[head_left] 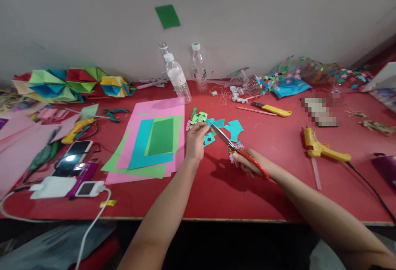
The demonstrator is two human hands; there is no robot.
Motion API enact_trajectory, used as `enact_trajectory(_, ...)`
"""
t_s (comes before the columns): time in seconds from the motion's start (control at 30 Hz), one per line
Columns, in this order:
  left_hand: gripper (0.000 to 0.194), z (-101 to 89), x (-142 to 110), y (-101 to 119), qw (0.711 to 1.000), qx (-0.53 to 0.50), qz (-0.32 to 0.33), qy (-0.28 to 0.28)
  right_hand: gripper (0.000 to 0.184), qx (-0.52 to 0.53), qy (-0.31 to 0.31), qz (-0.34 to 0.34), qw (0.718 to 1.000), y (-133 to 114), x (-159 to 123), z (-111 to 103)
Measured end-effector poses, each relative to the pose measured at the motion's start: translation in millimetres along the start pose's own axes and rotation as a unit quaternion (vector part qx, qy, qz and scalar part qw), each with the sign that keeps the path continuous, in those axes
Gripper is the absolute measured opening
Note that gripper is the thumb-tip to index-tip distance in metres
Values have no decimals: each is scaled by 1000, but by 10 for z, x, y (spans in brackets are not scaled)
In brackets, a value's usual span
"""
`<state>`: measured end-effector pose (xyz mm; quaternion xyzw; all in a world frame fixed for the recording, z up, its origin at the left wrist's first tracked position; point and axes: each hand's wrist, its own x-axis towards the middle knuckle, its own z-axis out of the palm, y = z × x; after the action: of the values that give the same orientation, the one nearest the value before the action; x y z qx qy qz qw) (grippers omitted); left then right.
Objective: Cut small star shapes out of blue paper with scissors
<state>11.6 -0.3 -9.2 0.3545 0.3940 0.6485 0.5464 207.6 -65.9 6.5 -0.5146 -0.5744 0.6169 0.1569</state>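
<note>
My right hand (249, 162) is wrapped around a pair of scissors (229, 143) with red handles, its blades pointing up and left. The blade tips are close to my left hand (196, 138), whose thumb and fingers are pinched together. What sits in that pinch is too small to make out. Around the blades lie blue paper scraps (235, 129) and a blue piece with a star-shaped hole (208, 139). Green scraps with star cut-outs (199, 117) lie just beyond my left hand. Small colored paper stars (232, 154) are scattered beside my right hand, which partly hides them.
Stacked colored paper sheets (123, 166) lie left. Plastic bottles (177, 80) stand near the wall. A yellow utility knife (276, 110) and a yellow glue gun (328, 150) are at right. Pliers (114, 114), a power bank with cables (89, 188) and folded paper ornaments (62, 84) occupy the left.
</note>
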Motion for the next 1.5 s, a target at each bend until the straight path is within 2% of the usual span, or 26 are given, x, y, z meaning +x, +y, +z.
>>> enact_trajectory(0.13,5,-17,-14,-28,1000,24,11,-15,50,-7,5,-4,1000,1,3,7)
enact_trajectory(0.27,9,-21,-29,-54,998,52,31,-32,49,-7,8,-2,1000,-17,-13,3)
enact_trajectory(0.7,12,-5,-62,-61,992,119,44,-20,52,3,12,9,1000,-10,-14,6)
enact_trajectory(1.03,11,27,-81,-95,998,63,22,-23,54,3,20,-11,1000,62,29,56)
enact_trajectory(1.33,11,36,-79,-89,998,51,6,-23,52,-13,6,-23,1000,-65,-53,26)
enact_trajectory(1.5,11,37,-80,-82,999,44,2,-25,54,0,13,-16,1000,8,-4,34)
